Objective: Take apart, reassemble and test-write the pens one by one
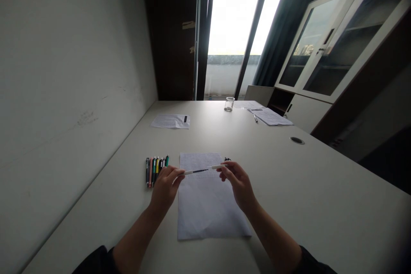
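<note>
Holds a slender white plastic pen section (189, 173), its left end hidden by the gripping thumb and fingertips of the left hand (164, 184), with a thin dark refill (200, 171) jutting from its right end. Grips a short, white, tubular pen piece (217, 166) between thumb and fingers of the right hand (237, 180), near end facing the refill's tip, just beside; cannot tell touching from apart. Below both, a thin white paper sheet (208, 218), closely lined at the top, faintly creased lower down. Beyond the right hand, a small dark object (227, 159), mostly covered, too hidden to identify. Left of the sheet, a row of slim multicoloured pens (154, 171), partly masked by the left hand. Underneath, a smooth white tabletop (105, 205). Farther off, a clear cylindrical glass jar (229, 105) near loose white papers (272, 117). At the bottom edge, dark sleeves (99, 261), cut off.
</note>
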`<action>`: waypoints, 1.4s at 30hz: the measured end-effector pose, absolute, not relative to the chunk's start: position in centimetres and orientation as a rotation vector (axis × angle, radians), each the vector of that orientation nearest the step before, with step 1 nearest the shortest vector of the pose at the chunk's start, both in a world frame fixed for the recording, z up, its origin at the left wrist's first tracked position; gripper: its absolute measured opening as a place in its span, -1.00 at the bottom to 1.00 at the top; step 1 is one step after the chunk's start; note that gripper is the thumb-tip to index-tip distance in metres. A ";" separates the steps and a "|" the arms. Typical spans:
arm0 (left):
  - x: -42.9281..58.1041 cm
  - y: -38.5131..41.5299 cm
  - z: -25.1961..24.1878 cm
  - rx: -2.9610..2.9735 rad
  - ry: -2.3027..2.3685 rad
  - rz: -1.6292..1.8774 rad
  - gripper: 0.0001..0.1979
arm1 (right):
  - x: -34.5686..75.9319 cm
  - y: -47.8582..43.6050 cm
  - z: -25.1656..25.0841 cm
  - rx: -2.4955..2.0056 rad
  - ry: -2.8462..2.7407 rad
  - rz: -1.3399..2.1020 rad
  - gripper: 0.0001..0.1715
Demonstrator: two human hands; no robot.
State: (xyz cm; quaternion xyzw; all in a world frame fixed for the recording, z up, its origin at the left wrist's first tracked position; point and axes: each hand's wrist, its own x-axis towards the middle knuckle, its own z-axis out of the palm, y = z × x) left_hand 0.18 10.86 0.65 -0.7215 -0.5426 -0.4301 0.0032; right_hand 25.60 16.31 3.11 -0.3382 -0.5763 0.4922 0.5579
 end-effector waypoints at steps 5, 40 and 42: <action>0.2 10.8 0.7 -2.254 -1.711 -1.359 -0.85 | 25.8 16.4 3.1 -0.805 -1.340 1.133 -0.76; 0.9 10.5 1.3 -2.322 -1.628 -1.233 -0.85 | 25.0 15.8 2.4 -0.784 -1.579 1.291 -0.73; 0.8 10.6 1.3 -2.316 -1.625 -1.232 -0.85 | 25.0 15.8 2.3 -0.784 -1.578 1.306 -0.73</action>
